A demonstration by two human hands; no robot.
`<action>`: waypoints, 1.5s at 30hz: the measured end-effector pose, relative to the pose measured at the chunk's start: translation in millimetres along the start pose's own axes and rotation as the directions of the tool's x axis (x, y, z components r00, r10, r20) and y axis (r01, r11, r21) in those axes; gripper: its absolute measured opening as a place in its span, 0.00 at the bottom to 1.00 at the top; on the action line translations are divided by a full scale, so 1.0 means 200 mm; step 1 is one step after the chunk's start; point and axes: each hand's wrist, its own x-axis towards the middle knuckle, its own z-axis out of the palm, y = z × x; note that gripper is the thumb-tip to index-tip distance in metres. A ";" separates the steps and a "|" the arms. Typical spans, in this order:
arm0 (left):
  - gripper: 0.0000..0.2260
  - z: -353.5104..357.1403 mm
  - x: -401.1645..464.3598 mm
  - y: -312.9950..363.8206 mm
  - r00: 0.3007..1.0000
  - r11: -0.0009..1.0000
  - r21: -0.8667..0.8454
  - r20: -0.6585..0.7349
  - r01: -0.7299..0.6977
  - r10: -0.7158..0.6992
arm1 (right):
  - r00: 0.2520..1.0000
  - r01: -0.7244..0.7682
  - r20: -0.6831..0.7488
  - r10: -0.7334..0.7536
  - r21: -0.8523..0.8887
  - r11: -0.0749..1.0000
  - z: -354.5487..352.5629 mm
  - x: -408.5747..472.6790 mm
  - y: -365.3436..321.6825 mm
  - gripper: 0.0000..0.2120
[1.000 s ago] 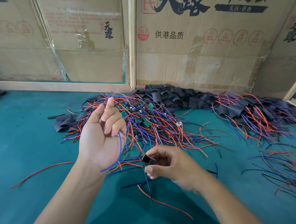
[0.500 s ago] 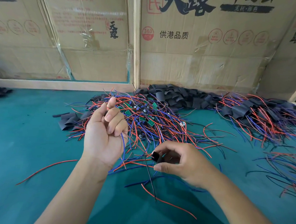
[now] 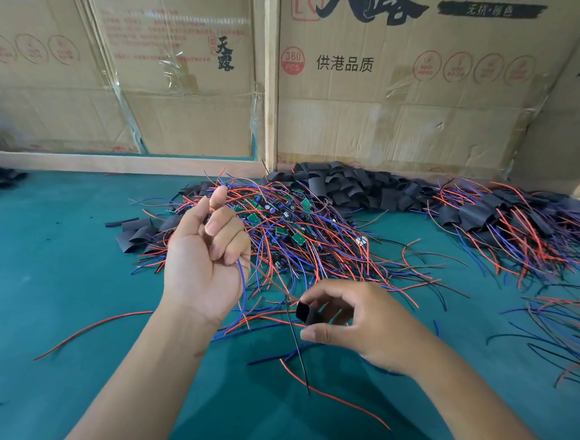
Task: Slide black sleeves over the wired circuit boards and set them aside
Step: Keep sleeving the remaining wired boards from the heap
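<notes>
Two bare hands work above a teal table [image 3: 38, 271]. The left hand [image 3: 207, 258] is raised palm-up at about 9 o'clock of centre, its fingers curled around thin wires; a blue wire [image 3: 241, 281] drops from the fist, and a red wire [image 3: 270, 283] runs from it toward the other hand. Whether a circuit board sits inside this fist cannot be told. The right hand [image 3: 357, 320], at about 5 o'clock of the left, pinches a short black sleeve [image 3: 306, 313] between thumb and fingers, the sleeve's open end facing the left hand with the red wire reaching its mouth.

Beyond the hands, at 12 o'clock, lies a tangled heap of wired circuit boards [image 3: 281, 226], small green boards among red and blue leads. A pile of loose black sleeves [image 3: 352, 186] sits behind it against the cardboard wall [image 3: 391, 124]. At 2 o'clock a pile of sleeved boards [image 3: 508, 221] rests well apart from the hands. A few flat sleeves [image 3: 133, 236] lie just beside the heap at 10 o'clock.
</notes>
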 end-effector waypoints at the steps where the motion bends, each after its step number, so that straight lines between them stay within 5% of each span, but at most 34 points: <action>1: 0.11 0.00 0.00 0.00 1.000 1.000 -0.002 0.004 0.002 -0.002 | 1.000 -0.015 -0.015 0.014 -0.039 0.999 0.00 0.00 0.00 0.13; 15: 0.09 0.00 0.00 -0.01 0.998 0.992 0.116 -0.017 -0.050 0.053 | 0.999 0.046 -0.023 -0.047 -0.036 0.998 0.03 -0.02 -0.09 0.15; 27: 0.08 0.04 -0.03 -0.05 0.935 0.848 0.409 0.037 -0.335 0.352 | 0.998 0.061 -0.014 -0.061 0.008 0.998 0.15 -0.04 -0.20 0.12; 45: 0.10 0.08 -0.06 -0.10 0.883 0.762 0.474 0.075 -0.441 0.464 | 1.000 -0.011 -0.023 0.015 0.153 0.988 0.27 -0.04 -0.24 0.13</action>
